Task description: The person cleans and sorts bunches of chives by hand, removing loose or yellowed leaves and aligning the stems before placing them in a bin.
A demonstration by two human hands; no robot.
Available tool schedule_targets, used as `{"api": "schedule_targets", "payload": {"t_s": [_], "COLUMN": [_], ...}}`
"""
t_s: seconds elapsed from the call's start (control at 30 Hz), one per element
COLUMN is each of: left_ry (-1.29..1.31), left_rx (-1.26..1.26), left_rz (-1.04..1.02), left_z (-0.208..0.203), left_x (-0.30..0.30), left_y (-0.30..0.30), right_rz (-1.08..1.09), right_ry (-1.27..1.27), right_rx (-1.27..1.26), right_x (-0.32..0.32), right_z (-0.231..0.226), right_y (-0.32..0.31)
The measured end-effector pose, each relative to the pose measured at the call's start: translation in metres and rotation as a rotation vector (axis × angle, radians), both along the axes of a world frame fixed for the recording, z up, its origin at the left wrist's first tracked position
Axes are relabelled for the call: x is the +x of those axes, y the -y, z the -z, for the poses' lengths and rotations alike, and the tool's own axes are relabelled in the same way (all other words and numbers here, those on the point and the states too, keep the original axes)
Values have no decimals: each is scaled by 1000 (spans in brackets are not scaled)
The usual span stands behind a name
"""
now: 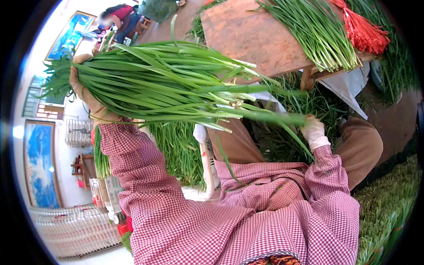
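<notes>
A thick bunch of garlic chives (163,81) lies sideways in the air in front of me, its pale cut ends toward the right. My left hand (85,86), in a tan glove, is wrapped round the leafy end of the bunch at the left. My right hand (314,132), in a pale glove, is closed on a few chive blades (282,117) that stretch from the bunch's lower right side. Those blades are smeared by motion, and my right fingertips are partly blurred. A loose blade (229,164) hangs over my checked smock.
A wooden table (247,33) stands ahead, with another chive bunch (316,37) and red ties (363,31) on it. Chive trimmings (289,141) lie below, between my knees. More chives (176,150) stand at my left, beside a white chair arm (205,159). A person (121,20) works far left.
</notes>
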State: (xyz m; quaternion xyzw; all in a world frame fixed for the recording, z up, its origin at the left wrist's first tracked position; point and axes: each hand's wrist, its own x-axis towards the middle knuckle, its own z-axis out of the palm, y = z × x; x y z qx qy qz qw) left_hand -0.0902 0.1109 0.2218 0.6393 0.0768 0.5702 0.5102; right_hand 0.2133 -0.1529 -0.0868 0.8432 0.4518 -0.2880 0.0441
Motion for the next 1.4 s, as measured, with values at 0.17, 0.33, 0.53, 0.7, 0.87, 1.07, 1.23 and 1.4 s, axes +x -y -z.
{"api": "schedule_targets", "payload": {"t_s": [0.17,0.33,0.53,0.7,0.87,1.07,1.23,1.4], "left_ry": [-39,97,64,46,-15,111,76,-12], "left_rx": [125,154,219,119,133,9,-97,108], "left_rz": [-58,86,-99,-127,60,183,334,21], "left_z": [16,16,11,19,19,8,4,9], "left_x": [16,26,-4,8,17,29,27,17], "left_y": [10,5,-1,9,20,17,29,20], "right_rz": [135,86,135,367,-304,-407,-478,-458], "right_ry": [-1519,-1985,-1609,-1037,-690,-316,-506,-793], "right_rx": [857,937,711,1079,1485,1282,1227,1461], "right_x": [-39,-66,-52,-29,-62,-75,-75,-68], "right_z": [-63,-105,-81,-65,-152,-164,-159,-147], "right_y": [-47,-85,-61,-34,-68,-81,-80,-72]}}
